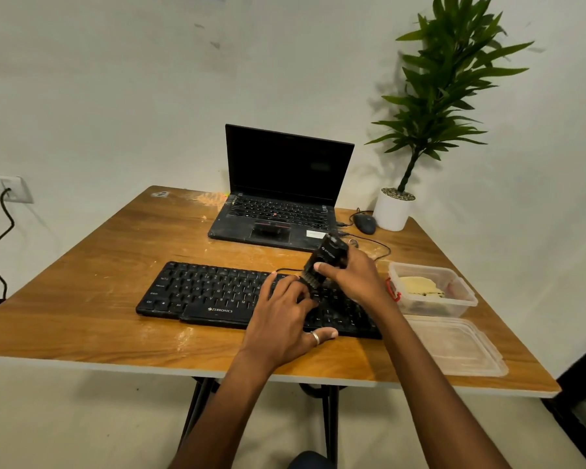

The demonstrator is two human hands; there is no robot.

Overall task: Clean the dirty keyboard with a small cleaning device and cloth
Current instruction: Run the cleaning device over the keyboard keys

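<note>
Two bare forearms reach from the near edge over the wooden table (82,316). On the keyboard's right half the left hand (285,313) rests, fingers straight and spread across the keys, its ringed thumb at the near edge. Just right of it, the right hand (352,279) grips the small black cleaning device (329,255), fingers curled round its body, the brush end tilted down onto the keys. The black keyboard (200,292) lies across the table's middle. Right of it stands a clear plastic container (464,301) holding a yellow cloth (418,286), its lid (457,346) lying nearer. Farther back sit an open laptop (278,204), a mouse (365,223) and a potted plant (393,209).
</note>
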